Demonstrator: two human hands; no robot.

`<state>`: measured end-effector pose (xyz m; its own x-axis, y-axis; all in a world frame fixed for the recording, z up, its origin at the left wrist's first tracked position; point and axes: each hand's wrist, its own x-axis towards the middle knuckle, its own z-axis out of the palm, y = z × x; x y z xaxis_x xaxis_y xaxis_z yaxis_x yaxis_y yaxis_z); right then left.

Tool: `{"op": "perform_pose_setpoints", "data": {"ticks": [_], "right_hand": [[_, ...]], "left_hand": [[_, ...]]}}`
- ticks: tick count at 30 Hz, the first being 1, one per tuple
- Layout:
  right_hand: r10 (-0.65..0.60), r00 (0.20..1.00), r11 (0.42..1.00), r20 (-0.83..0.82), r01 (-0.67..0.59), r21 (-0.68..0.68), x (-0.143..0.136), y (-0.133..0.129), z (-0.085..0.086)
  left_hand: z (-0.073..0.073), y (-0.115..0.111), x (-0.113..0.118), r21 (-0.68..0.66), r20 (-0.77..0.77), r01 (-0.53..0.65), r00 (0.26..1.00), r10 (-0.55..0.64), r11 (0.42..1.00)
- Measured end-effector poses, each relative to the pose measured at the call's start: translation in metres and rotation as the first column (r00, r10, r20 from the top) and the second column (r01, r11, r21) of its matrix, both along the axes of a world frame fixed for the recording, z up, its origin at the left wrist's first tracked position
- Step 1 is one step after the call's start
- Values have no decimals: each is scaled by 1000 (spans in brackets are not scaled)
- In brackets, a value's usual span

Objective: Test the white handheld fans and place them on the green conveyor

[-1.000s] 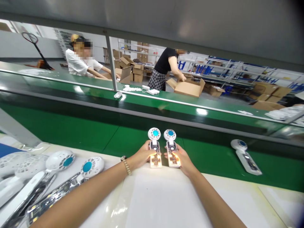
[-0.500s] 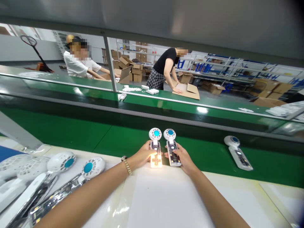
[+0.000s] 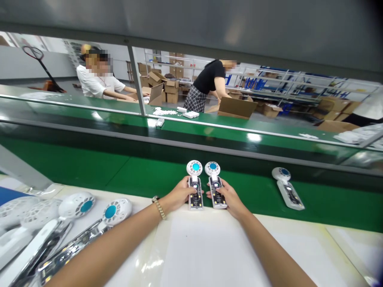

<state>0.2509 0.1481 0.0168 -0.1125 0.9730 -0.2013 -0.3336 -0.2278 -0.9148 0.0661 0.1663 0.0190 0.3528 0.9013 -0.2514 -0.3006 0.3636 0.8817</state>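
Note:
My left hand (image 3: pixel 181 193) grips a small white handheld fan (image 3: pixel 196 199) with a round vented head and a bright blue centre. Its thumb presses on the dark circuit board in the fan's body. Close beside it, my right hand (image 3: pixel 229 197) is closed round a second fan (image 3: pixel 218 201) of the same kind, thumb also on the board. Both fans are held side by side, heads away from me, at the near edge of the green conveyor belt (image 3: pixel 155 175). Small yellow lamps show on the boards, unlit.
Another fan (image 3: pixel 291 195) lies on the belt to the right. Several fans (image 3: pixel 116 211) are piled on the white worktop (image 3: pixel 206 251) at left. Across a metal frame, two people (image 3: pixel 98 81) work by cardboard boxes (image 3: pixel 236 107). A grey panel (image 3: pixel 191 24) hangs overhead.
The warm light in the left-hand fan has gone out. On the belt, the loose fan has shifted left. Across the line, a box flap now stands up before the person in black.

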Motion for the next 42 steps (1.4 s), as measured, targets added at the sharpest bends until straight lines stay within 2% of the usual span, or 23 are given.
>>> {"op": "perform_pose_setpoints", "data": {"ticks": [10, 23, 42], "right_hand": [[76, 997, 993, -20, -74, 88, 5, -1, -6], [86, 996, 992, -31, -83, 95, 7, 0, -8], [105, 993, 990, -44, -101, 100, 5, 0, -8]], "left_hand": [[-3, -2, -3, 19, 32, 43, 999, -43, 999], [-6, 1, -4, 27, 16, 56, 998, -57, 998], [-3, 1, -3, 16, 6, 54, 999, -54, 998]]}}
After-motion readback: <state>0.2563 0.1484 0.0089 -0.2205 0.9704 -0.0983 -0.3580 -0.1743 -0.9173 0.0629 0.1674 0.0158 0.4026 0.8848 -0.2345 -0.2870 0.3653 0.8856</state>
